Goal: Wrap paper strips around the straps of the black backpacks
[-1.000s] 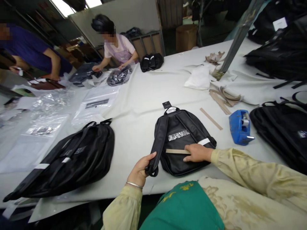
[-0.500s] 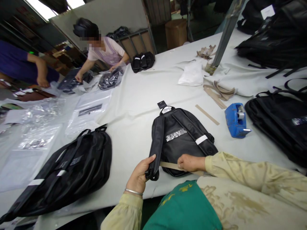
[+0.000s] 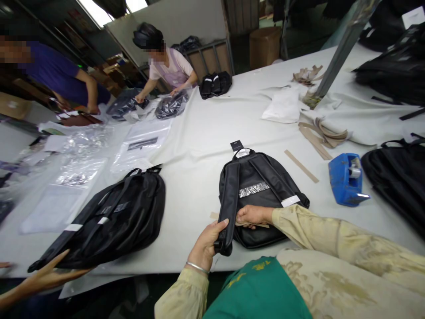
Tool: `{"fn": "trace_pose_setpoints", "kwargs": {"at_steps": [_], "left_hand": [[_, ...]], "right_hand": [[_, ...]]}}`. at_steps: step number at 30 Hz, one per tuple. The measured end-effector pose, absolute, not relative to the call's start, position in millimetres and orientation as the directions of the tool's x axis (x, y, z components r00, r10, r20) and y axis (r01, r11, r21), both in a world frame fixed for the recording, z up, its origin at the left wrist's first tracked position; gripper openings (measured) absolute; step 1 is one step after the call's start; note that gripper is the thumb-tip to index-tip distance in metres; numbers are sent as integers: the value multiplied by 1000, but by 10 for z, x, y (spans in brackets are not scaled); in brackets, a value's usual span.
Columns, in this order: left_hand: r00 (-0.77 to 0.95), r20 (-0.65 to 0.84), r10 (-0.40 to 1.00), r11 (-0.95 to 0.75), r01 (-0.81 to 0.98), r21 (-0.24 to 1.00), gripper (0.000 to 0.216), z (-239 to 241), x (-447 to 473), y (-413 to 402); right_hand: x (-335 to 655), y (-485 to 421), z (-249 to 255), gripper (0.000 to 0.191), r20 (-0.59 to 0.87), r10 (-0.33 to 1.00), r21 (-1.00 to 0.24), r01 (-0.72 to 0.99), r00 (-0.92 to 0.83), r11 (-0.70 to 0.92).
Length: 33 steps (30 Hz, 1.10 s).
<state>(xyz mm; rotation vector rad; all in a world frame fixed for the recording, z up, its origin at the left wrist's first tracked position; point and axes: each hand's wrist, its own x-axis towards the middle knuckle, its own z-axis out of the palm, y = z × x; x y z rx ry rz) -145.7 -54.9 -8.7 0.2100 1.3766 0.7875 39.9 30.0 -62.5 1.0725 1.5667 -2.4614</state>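
Observation:
A black backpack (image 3: 259, 198) lies straps-up before me, a black tag at its top handle and shiny film across its back. Gripped near its lower end, the left shoulder strap (image 3: 229, 190) is lifted slightly by my left hand (image 3: 204, 244). My right hand (image 3: 251, 215) is closed on a tan paper strip (image 3: 214, 215) against the pack's back. The strip passes beneath the strap, and one end shows on the left side. White paper (image 3: 290, 201) is wrapped around the right strap.
A blue tape dispenser (image 3: 345, 179), a loose tan strip (image 3: 301, 166) and bundled strips (image 3: 318, 137) lie to the right. Another black backpack (image 3: 133, 221) lies left, a co-worker's hand (image 3: 49, 277) at it. Two people work at the far left; a metal post (image 3: 345, 48) stands right.
My right hand has moved left, pushing the strip under the strap so its end now shows beyond it. A co-worker's hand has appeared at the left backpack. The view has shifted left.

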Motion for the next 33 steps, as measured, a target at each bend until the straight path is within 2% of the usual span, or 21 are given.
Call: {"fn": "trace_pose_setpoints", "kwargs": {"at_steps": [2, 6, 9, 14, 17, 19, 22, 26, 29, 33], "left_hand": [[-28, -789, 613, 732, -356, 581, 33, -111, -1460, -546], [-74, -790, 608, 738, -314, 597, 33, -133, -1460, -555], [-60, -786, 616, 734, -320, 599, 31, -129, -1450, -558], [-80, -774, 628, 717, -328, 616, 31, -142, -1447, -556], [-144, -766, 627, 716, -282, 639, 30, -176, -1433, -556], [-164, -750, 640, 710, -246, 660, 29, -188, -1404, -553], [-142, -688, 711, 671, -154, 725, 31, -168, -1360, -552], [-120, -505, 855, 511, 23, 859, 28, -106, -1377, -587], [-153, -411, 898, 425, 66, 903, 27, -88, -1400, -621], [-276, -413, 868, 458, 123, 880, 31, -138, -1366, -625]], "right_hand": [[460, 359, -601, 20, -547, 329, -819, 411, -770, -399], [641, 443, -589, 19, -497, 381, -862, 494, -780, -114], [721, 482, -609, 17, -516, 413, -835, 548, -751, -47], [637, 554, -531, 11, -491, 504, -845, 530, -711, -75], [522, 608, -368, 6, -528, 502, -844, 491, -685, -219], [396, 634, -241, 12, -531, 469, -847, 422, -706, -323], [144, 651, -91, 9, -525, 443, -841, 362, -727, -402], [-108, 658, -14, 20, -589, 407, -794, 405, -698, -453], [-150, 655, -6, 30, -615, 373, -771, 431, -695, -468], [-107, 670, 37, 16, -631, 350, -771, 512, -692, -377]]}}
